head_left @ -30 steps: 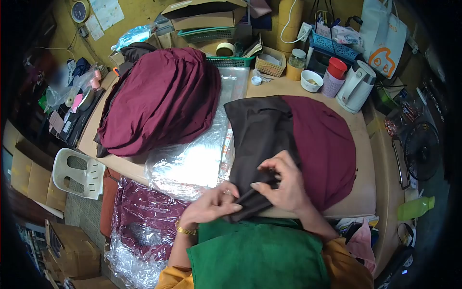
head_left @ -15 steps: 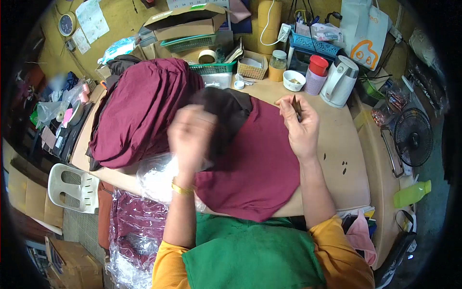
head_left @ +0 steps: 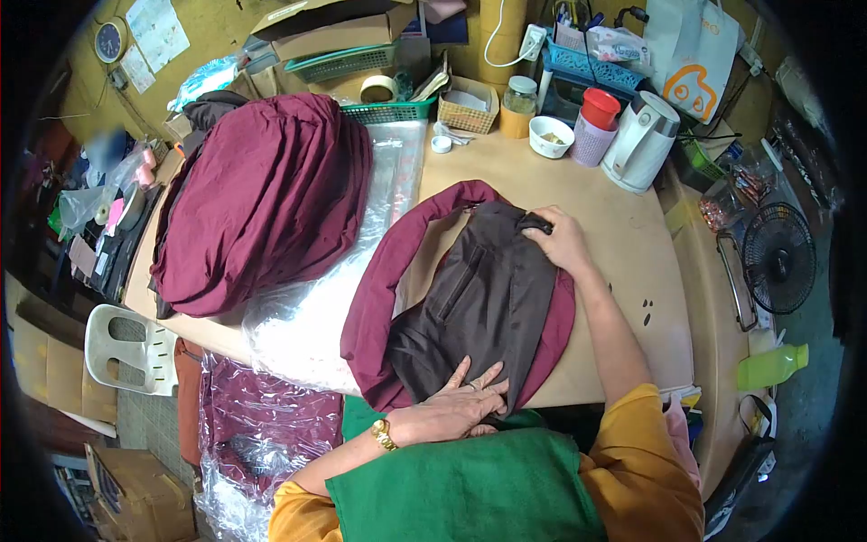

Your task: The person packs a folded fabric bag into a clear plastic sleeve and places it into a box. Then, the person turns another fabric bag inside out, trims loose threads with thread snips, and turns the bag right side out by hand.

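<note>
A maroon garment (head_left: pixel 370 312) lies on the table in front of me, its dark brown lining (head_left: pixel 483 298) facing up with a pocket-like slit in it. My left hand (head_left: pixel 461 406) rests flat on the lining at the near edge, fingers spread. At the garment's upper right, my right hand (head_left: pixel 562 239) is closed around a small dark tool (head_left: pixel 538 222) that looks like thread snips. Its fingertips touch the cloth edge, and the hand covers most of the tool.
A tall pile of maroon garments (head_left: pixel 262 199) stands to the left, beside clear plastic sheets (head_left: pixel 298 330). At the back are a basket (head_left: pixel 468 107), a bowl (head_left: pixel 551 137), a red-lidded cup (head_left: pixel 596 126) and a white kettle (head_left: pixel 639 144). A bagged maroon garment (head_left: pixel 262 406) hangs below the table edge.
Both hands have come down from the air onto the garment. The garment has been turned and spread so its brown lining shows; the left hand has opened flat on it.
</note>
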Tool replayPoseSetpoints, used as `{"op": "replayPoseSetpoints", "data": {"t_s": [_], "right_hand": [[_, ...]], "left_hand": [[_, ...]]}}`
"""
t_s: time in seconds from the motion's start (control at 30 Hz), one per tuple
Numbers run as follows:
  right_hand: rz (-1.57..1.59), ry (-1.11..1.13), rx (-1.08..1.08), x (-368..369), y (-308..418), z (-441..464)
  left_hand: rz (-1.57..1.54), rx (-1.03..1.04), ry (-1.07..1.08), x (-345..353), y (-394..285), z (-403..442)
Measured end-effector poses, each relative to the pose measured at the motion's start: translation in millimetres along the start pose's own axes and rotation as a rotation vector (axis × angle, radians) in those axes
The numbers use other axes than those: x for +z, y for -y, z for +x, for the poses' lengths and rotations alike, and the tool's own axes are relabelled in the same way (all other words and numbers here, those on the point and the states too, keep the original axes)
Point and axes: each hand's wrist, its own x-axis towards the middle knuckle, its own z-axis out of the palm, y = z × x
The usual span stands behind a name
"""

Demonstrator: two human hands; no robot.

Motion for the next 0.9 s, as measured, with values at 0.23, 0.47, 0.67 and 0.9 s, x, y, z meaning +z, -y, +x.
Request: {"op": "replayPoseSetpoints", "data": {"t_s": [0.23, 0.47, 0.67, 0.9], "right_hand": [[0.068, -0.352, 0.021, -44, 120, -23], [0.754, 0.023, 0.103, 77, 112, -68], [0.610, 0.001, 0.163, 72, 97, -73], [0.409, 0.037, 0.084, 60, 124, -81]], "left_hand": [[-0.329, -0.308, -0.846, -70, -8, -25], [-0.096, -0.409, -1.033, -31, 63, 1], [-0.044, -0.469, -1.036, -22, 67, -6], [-0.222, -0.487, -1.187, -18, 68, -5]]}}
